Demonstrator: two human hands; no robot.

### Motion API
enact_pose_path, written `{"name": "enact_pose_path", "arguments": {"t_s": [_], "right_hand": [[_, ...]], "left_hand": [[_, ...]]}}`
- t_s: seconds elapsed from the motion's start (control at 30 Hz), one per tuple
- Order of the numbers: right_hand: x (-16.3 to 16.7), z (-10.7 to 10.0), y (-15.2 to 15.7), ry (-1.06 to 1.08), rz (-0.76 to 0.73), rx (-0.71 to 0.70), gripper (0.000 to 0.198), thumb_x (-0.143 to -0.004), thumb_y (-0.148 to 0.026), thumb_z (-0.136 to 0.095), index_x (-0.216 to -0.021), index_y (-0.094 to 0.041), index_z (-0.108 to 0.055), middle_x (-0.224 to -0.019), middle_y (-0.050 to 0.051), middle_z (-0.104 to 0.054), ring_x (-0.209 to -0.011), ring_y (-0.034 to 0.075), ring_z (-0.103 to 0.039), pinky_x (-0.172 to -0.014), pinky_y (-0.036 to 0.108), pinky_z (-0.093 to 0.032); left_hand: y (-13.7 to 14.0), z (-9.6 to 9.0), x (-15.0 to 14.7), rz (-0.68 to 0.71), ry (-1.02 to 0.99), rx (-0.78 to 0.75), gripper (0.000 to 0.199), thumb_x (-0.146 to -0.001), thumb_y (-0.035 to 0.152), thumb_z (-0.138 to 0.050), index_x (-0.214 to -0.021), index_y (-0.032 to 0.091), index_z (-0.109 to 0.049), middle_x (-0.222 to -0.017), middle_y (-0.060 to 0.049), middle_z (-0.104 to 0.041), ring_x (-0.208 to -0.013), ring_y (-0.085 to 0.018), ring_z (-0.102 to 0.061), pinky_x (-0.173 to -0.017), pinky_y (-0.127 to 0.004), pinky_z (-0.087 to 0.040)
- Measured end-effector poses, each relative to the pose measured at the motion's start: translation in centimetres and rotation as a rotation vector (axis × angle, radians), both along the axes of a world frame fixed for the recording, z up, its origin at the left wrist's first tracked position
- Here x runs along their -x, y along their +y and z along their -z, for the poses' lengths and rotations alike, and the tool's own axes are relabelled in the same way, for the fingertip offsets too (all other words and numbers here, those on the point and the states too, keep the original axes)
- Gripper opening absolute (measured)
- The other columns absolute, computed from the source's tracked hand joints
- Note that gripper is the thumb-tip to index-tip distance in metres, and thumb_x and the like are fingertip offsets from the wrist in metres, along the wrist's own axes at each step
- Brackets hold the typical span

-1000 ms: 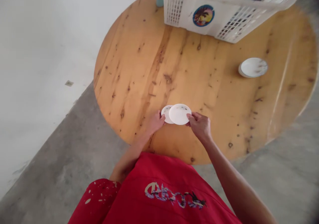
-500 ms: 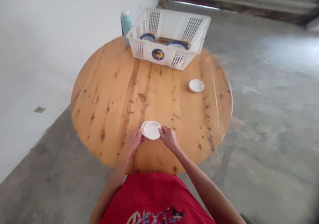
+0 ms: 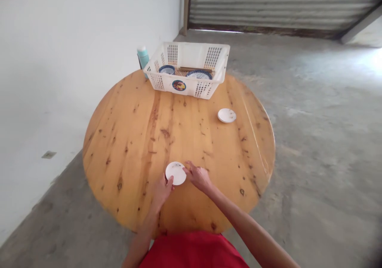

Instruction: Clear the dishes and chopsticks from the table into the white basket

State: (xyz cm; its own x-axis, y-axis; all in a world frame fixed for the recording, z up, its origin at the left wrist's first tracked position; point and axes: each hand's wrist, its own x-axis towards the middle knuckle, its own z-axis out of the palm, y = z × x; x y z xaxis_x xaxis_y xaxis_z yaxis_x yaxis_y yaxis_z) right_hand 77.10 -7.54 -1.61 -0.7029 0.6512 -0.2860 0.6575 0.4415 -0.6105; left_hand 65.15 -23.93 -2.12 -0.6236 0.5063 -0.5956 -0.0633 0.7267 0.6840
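Near the front edge of the round wooden table (image 3: 131, 140), just ahead of the person's red shirt (image 3: 193, 254), a small white saucer (image 3: 176, 173) sits between both hands. The left hand (image 3: 162, 190) comes up from below with its thumb and fingertips touching the saucer's near rim, while the right hand (image 3: 197, 176) reaches in from the side, its fingers lightly closed on the right rim. Held from two sides like this, the dish stays level and steady; it looks to lie flat on the wood, though whether it is one saucer or a close stack of two cannot be told from this distance.

Well apart, toward the right side of the table, a second white saucer (image 3: 227, 115) lies alone, flat and face up. At the far edge stands a white slotted basket (image 3: 191, 86) with a round sticker on its front wall; inside it are blue-patterned bowls (image 3: 199, 74) and what seem to be chopsticks laid across. A teal bottle (image 3: 143, 57) stands just behind the basket's left corner, close to the white wall (image 3: 74, 45). Bare concrete floor (image 3: 322, 140) stretches back to a roller shutter (image 3: 280, 3).
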Motion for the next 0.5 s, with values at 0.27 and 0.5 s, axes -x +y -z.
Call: {"name": "enact_pose_path", "arguments": {"t_s": [0.27, 0.5], "right_hand": [[-1.3, 0.6, 18.7, 0.345, 0.907, 0.231, 0.018, -0.089, -0.036, -0.053, -0.089, -0.019, -0.056, -0.064, 0.001, -0.063, -0.05, 0.014, -0.057, -0.05, 0.025, -0.042], [-0.1, 0.4, 26.7, 0.392, 1.02, 0.294, 0.015, -0.096, -0.033, -0.046, -0.085, -0.023, -0.047, -0.055, 0.0, -0.056, -0.046, 0.013, -0.054, -0.052, 0.028, -0.049]], "left_hand": [[0.1, -0.4, -0.6, -0.094, -0.019, -0.039, 0.046, -0.087, 0.058, -0.061, -0.113, 0.019, -0.062, -0.075, -0.004, -0.073, -0.061, -0.018, -0.069, -0.058, -0.028, -0.052], [0.2, -0.2, -1.1, -0.152, -0.011, -0.033, 0.046, -0.086, 0.059, -0.061, -0.108, 0.019, -0.062, -0.075, -0.004, -0.073, -0.063, -0.018, -0.07, -0.059, -0.027, -0.053]]}}
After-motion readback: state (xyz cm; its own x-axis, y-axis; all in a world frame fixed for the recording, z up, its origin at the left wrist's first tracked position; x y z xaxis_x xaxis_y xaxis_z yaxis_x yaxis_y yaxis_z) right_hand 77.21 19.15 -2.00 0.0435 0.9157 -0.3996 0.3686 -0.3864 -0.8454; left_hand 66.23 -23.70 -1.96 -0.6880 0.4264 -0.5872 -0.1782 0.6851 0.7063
